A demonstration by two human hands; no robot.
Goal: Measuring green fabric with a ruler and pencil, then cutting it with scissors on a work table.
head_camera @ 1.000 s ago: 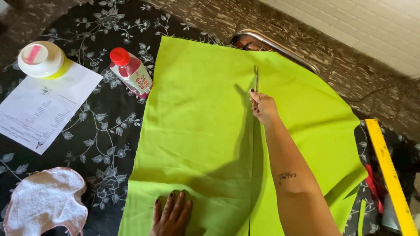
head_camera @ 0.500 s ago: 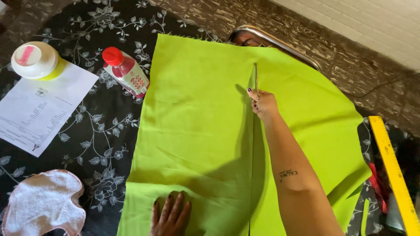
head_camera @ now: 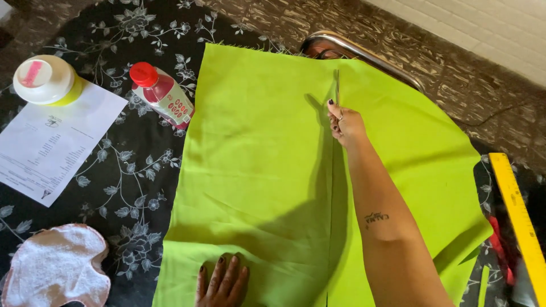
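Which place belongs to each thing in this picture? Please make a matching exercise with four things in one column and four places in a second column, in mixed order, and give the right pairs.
Things:
1. left hand
2. right hand
3. red-capped bottle
4. yellow ruler

Places:
A. at the right edge of the picture
B. flat on the near edge of the green fabric
C. lying on the floral cloth, left of the fabric
D. holding scissors near the fabric's far edge

Pairs: 1-B, 2-D, 3-C, 4-A
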